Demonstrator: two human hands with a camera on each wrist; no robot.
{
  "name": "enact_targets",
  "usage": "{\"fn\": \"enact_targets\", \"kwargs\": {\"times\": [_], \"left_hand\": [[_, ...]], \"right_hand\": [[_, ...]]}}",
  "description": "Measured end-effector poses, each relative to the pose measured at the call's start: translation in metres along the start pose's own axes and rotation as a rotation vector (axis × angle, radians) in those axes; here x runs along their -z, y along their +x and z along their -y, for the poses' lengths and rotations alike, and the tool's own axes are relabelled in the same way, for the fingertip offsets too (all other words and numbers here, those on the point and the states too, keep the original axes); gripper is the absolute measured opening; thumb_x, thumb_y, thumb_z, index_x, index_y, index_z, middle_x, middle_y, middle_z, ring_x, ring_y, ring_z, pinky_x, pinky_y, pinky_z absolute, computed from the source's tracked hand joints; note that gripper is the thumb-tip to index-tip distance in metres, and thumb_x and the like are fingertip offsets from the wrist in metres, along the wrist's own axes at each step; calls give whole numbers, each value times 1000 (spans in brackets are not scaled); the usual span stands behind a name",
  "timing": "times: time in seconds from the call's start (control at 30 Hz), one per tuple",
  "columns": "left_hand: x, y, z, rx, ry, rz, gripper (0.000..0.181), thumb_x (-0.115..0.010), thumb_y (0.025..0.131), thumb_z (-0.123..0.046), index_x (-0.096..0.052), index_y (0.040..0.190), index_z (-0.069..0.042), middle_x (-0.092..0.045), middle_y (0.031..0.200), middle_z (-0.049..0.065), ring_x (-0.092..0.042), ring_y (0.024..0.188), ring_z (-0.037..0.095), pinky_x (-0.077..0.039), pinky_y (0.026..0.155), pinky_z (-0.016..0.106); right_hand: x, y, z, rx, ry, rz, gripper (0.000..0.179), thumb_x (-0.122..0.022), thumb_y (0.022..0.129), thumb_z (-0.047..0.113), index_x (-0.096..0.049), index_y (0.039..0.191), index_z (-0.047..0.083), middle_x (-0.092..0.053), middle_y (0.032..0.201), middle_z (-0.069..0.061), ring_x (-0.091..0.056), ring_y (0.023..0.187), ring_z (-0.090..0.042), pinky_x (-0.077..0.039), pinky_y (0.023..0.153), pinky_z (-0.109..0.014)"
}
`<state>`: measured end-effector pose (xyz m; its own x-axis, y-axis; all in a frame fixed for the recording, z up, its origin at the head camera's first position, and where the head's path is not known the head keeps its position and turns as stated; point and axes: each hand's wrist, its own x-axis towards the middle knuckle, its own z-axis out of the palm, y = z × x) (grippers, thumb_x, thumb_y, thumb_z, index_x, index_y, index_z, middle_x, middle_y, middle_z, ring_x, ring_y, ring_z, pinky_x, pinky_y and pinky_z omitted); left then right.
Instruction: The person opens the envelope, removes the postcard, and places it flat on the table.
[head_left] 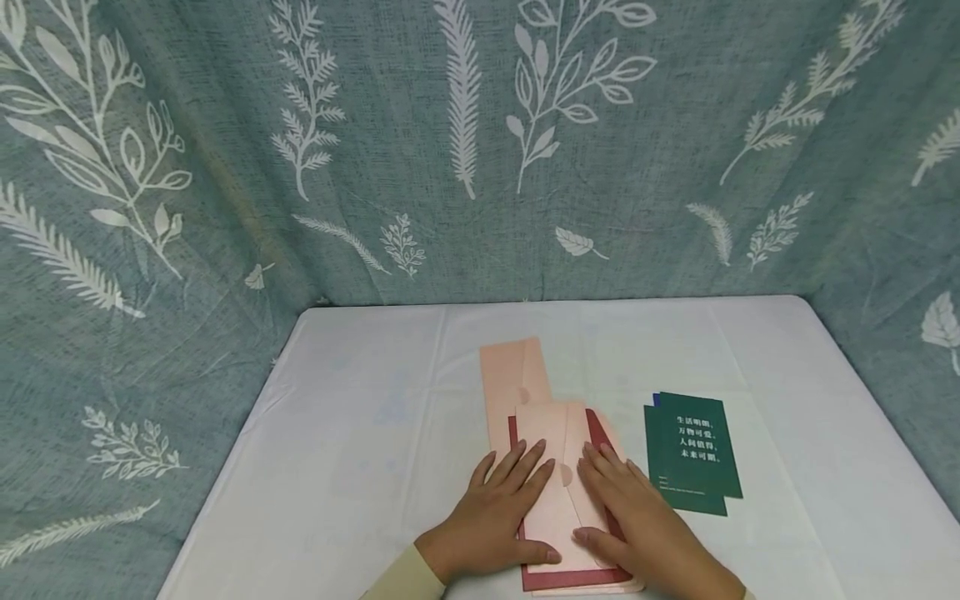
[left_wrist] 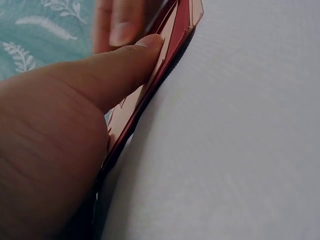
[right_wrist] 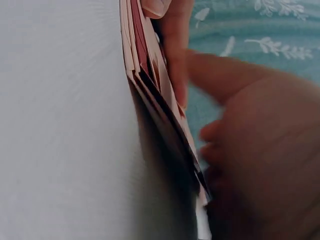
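Note:
A pale pink envelope with a round flap tab lies on top of a stack, over a dark red envelope. Both palms face down on it. My left hand rests on its left side with straight, spread fingers. On its right side my right hand lies flat, thumb pointing inward. In the left wrist view the thumb touches the top envelope near the stack's edge. Layered pink and red paper edges show in the right wrist view. What lies under the hands is hidden.
Another pink envelope sticks out behind the stack at an angle. To the right lie dark green cards with white writing, overlapping, a bit of blue at one corner. A white cloth covers the table; a green leaf-patterned curtain surrounds it.

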<state>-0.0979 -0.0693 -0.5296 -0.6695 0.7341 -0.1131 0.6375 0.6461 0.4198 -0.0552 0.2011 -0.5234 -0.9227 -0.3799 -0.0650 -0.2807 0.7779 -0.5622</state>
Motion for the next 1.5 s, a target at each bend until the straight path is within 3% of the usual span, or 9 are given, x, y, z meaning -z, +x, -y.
{"fn": "enact_targets", "kwargs": {"times": [0.2, 0.43, 0.67, 0.8, 0.97, 1.13, 1.23, 1.43, 1.5], "left_hand": [[-1, 0, 1, 9, 15, -7, 106, -59, 97, -79, -25, 175, -14, -5, 182, 3, -3, 166, 26, -10, 125, 66], [-1, 0, 1, 6, 6, -5, 106, -58, 98, -79, -24, 175, -14, -4, 182, 3, -3, 166, 26, -10, 125, 66], [-2, 0, 1, 1, 9, -9, 106, -57, 98, -80, -25, 174, -14, -5, 182, 3, -4, 166, 27, -11, 125, 67], [-1, 0, 1, 2, 11, -8, 106, -57, 98, -80, -25, 174, -14, -5, 182, 3, -4, 166, 27, -11, 125, 66], [0, 0, 0, 6, 7, -8, 106, -58, 98, -79, -25, 174, -14, -5, 182, 3, -3, 166, 26, -10, 125, 66], [0, 0, 0, 5, 11, -9, 106, -58, 97, -79, -24, 175, -14, -5, 182, 3, -4, 166, 26, -10, 125, 65], [0, 0, 0, 6, 9, -9, 107, -58, 97, -79, -25, 175, -14, -5, 182, 3, -4, 166, 26, -11, 125, 65], [1, 0, -1, 9, 3, 0, 107, -59, 97, -79, -23, 175, -15, -5, 182, 2, -3, 166, 26, -11, 125, 66], [1, 0, 0, 8, -2, 6, 107, -58, 97, -80, -22, 175, -15, -4, 182, 2, -2, 166, 26, -10, 125, 66]], "right_hand": [[-7, 0, -2, 23, 21, 44, 102, -66, 96, 73, -36, 171, 10, -27, 177, -5, -20, 163, -28, -14, 127, -60], [-10, -2, -4, 75, 3, -6, 91, -68, 102, 60, -38, 169, 6, -27, 177, -7, -18, 164, -30, 8, 124, -25], [-11, 0, 0, 19, 13, 22, 101, -67, 98, 69, -35, 170, 7, -26, 177, -8, -21, 163, -34, -15, 126, -63], [-12, 1, 3, 25, -2, 26, 98, -68, 101, 63, -33, 170, 2, -26, 177, -14, -21, 162, -38, -16, 125, -67], [-12, 0, 3, 30, 4, 14, 92, -70, 102, 54, -35, 169, 3, -27, 177, -12, -19, 163, -32, -13, 126, -64], [-10, -1, 4, 26, 63, 19, 89, -71, 102, 51, -35, 169, 4, -24, 178, -8, -13, 164, -29, 1, 129, -48], [-8, -1, 3, 9, 82, 37, 90, -70, 102, 52, -34, 170, 6, -22, 179, -6, -12, 165, -28, 3, 128, -46], [-5, -2, 0, -30, 142, 61, 89, -70, 103, 50, -28, 173, 14, -19, 179, 0, -12, 165, -23, 2, 128, -44], [-3, -2, -2, -53, 165, 66, 91, -71, 103, 47, -24, 174, 18, -18, 179, 2, -15, 164, -24, -5, 129, -47]]}}
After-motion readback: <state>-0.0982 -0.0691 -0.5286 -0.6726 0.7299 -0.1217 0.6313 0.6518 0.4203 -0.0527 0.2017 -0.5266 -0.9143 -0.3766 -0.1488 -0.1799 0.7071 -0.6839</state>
